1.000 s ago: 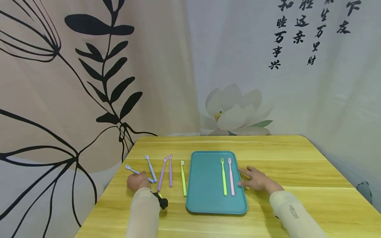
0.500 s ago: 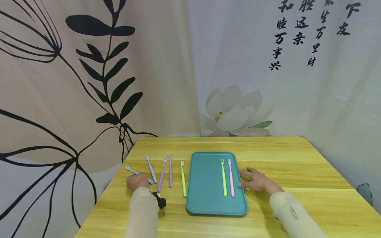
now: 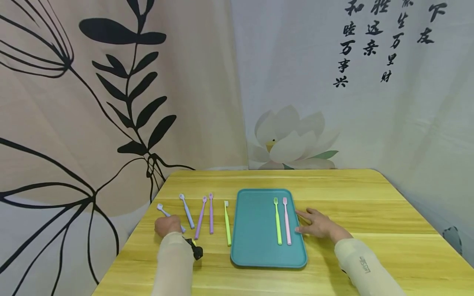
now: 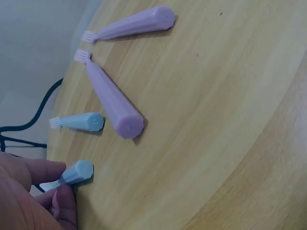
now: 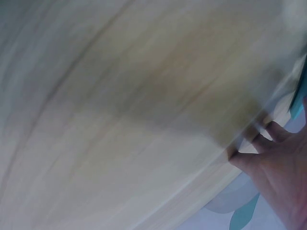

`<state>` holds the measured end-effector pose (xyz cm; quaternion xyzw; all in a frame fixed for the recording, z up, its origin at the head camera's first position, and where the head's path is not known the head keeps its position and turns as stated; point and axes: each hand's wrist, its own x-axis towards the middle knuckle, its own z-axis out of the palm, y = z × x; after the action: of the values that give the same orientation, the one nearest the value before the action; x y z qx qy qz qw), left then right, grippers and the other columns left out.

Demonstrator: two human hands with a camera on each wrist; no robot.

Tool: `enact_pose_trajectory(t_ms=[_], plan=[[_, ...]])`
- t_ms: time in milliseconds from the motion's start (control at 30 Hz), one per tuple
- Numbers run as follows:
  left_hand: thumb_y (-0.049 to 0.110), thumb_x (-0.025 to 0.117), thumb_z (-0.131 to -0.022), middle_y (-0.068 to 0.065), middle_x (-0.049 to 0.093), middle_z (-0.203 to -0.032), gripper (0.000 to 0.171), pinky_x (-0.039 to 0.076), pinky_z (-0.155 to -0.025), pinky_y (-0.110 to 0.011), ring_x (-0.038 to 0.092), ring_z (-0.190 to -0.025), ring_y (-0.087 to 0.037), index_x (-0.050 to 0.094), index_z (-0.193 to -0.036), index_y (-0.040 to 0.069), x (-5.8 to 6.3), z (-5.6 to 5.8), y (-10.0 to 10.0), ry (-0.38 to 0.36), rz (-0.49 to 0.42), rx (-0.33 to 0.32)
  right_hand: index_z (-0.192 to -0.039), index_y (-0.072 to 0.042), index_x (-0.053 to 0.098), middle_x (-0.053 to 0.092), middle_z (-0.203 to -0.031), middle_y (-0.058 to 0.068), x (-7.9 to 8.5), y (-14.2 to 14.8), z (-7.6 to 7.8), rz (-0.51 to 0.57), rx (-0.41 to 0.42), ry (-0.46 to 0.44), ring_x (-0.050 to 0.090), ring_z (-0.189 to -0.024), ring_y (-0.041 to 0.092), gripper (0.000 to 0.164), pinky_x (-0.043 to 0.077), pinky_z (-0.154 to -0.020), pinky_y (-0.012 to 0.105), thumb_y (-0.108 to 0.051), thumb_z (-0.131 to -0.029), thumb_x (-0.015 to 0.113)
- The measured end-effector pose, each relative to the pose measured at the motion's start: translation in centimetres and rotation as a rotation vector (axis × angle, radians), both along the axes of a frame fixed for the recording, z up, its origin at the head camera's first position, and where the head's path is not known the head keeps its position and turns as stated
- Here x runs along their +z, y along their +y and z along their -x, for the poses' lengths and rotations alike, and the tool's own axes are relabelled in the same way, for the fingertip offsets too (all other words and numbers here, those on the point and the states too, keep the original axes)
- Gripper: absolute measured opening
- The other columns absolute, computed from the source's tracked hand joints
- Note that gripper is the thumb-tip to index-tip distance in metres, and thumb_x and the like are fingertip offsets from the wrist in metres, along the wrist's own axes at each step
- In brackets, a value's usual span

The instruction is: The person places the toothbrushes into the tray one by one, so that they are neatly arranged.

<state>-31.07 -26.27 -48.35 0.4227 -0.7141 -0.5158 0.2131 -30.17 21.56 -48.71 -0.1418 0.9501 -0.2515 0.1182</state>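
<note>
At the left of the table my left hand [image 3: 168,226] pinches a light blue toothbrush [image 4: 79,171] between thumb and finger. The hand covers part of its handle in the head view. A second blue toothbrush [image 3: 187,211] lies just to the right, followed by two purple toothbrushes [image 3: 200,218] and a green toothbrush [image 3: 227,224] beside the tray. On the teal tray [image 3: 255,255], another green toothbrush [image 3: 277,222] and a pink toothbrush [image 3: 286,222] lie side by side near the right rim. My right hand [image 3: 318,224], fingers spread, touches that rim.
The wooden table [image 3: 370,255] has a rounded far edge close to a patterned curtain [image 3: 207,102]. A small black device [image 3: 197,251] sits at the left wrist, close over the tabletop.
My left hand has shifted slightly left, and the blue toothbrush it pinches has turned a little, its handle end now nearer me. The right hand and tray stay put.
</note>
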Motion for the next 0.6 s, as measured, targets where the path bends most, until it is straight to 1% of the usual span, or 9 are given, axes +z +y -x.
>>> enact_pose_trajectory(t_ms=[33,167,367,500,600], plan=[[-0.006,0.052,-0.077,-0.034,0.062,-0.097,0.027,0.051,-0.087,-0.050,0.060,-0.093,-0.046,0.062,-0.098,-0.019,0.04,-0.04,0.00,-0.002,0.003,-0.012,-0.153,-0.012,0.039,0.021,-0.153,0.036,0.01,0.00,0.00,0.003,-0.003,-0.003,0.022,-0.136,0.060,0.080,0.022,-0.103,0.076,-0.054,-0.090,0.065],[-0.004,0.051,-0.077,-0.034,0.061,-0.098,0.027,0.050,-0.087,-0.051,0.059,-0.095,-0.047,0.062,-0.097,-0.019,0.10,-0.11,-0.13,-0.028,0.056,-0.026,-0.153,-0.013,0.039,0.021,-0.154,0.036,-0.07,0.04,0.01,0.002,-0.005,-0.004,0.022,-0.136,0.060,0.079,0.022,-0.103,0.076,-0.054,-0.090,0.065],[-0.002,0.052,-0.079,-0.035,0.060,-0.103,0.028,0.048,-0.090,-0.052,0.057,-0.100,-0.048,0.061,-0.098,-0.019,-0.19,0.18,-0.69,-0.050,0.092,-0.057,-0.153,-0.013,0.040,0.023,-0.153,0.036,-0.06,0.00,0.01,-0.016,-0.007,0.004,0.024,-0.136,0.060,0.079,0.021,-0.103,0.076,-0.054,-0.090,0.065],[-0.001,0.053,-0.078,-0.033,0.060,-0.098,0.027,0.049,-0.085,-0.052,0.058,-0.095,-0.047,0.062,-0.097,-0.018,-0.07,0.07,-0.97,-0.062,0.110,-0.082,-0.153,-0.013,0.039,0.023,-0.153,0.036,0.08,-0.07,-0.04,-0.017,-0.005,0.000,0.023,-0.136,0.059,0.078,0.022,-0.104,0.075,-0.052,-0.091,0.065],[0.000,0.053,-0.078,-0.031,0.059,-0.092,0.024,0.050,-0.081,-0.053,0.057,-0.088,-0.045,0.062,-0.094,-0.017,0.11,-0.11,-0.93,-0.052,0.100,-0.098,-0.153,-0.013,0.039,0.023,-0.153,0.036,0.23,-0.07,-0.09,-0.018,-0.005,-0.001,0.023,-0.136,0.059,0.077,0.022,-0.104,0.075,-0.052,-0.092,0.065]])
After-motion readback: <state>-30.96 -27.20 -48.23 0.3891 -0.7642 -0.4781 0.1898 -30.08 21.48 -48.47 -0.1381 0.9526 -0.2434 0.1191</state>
